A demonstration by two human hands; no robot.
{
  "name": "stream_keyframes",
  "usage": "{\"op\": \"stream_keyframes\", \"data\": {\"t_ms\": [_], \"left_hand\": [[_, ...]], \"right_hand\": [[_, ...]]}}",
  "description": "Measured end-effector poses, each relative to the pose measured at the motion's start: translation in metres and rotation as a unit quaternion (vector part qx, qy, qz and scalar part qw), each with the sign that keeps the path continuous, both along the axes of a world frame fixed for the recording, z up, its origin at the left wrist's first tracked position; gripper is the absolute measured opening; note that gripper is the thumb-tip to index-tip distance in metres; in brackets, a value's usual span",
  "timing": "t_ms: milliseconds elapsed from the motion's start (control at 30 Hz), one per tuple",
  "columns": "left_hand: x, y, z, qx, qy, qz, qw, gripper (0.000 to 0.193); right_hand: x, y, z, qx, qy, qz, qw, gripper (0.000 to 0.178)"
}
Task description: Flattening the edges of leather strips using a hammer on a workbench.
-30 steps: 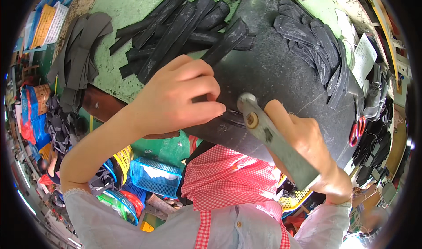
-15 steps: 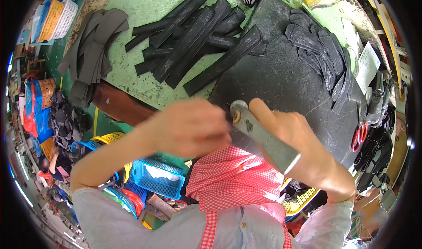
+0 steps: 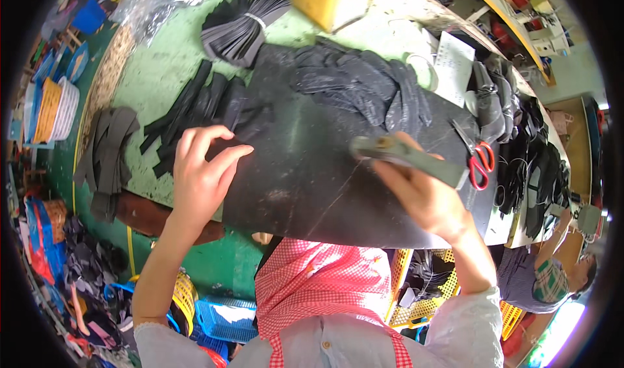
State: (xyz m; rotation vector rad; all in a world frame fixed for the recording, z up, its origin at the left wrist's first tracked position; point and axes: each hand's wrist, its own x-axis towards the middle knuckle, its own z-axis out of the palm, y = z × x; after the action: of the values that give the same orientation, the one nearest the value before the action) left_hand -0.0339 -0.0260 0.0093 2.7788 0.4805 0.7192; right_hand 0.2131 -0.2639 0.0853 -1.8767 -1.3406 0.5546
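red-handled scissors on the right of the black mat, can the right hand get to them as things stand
Probably yes, once freed: the scissors lie uncovered on the black mat just beyond the right hand, nothing between them, but that hand grips a flat metal tool.

Left hand (image 3: 203, 173): fingers spread, palm down, forearm extended up from the lower left. Right hand (image 3: 426, 196): fingers closed in a grip, forearm angled in from the lower right.

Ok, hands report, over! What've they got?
Left hand flat on black mat, holding nothing. Right hand gripping grey flat tool. Red-handled scissors and crumpled black pieces close by.
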Motion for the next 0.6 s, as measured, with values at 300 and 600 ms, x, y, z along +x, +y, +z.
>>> {"op": "stream_keyframes", "data": {"t_ms": [300,600], "left_hand": [[0.232,-0.096,0.000,-0.038,-0.065,-0.103,0.992,0.074],[0.155,-0.058,0.010,-0.036,0.127,-0.334,0.933,0.058]], "right_hand": [[0.041,-0.096,-0.009,-0.040,0.041,-0.169,0.984,0.016],[0.045,-0.129,0.000,-0.112,0.057,-0.154,0.980,0.011]]}}
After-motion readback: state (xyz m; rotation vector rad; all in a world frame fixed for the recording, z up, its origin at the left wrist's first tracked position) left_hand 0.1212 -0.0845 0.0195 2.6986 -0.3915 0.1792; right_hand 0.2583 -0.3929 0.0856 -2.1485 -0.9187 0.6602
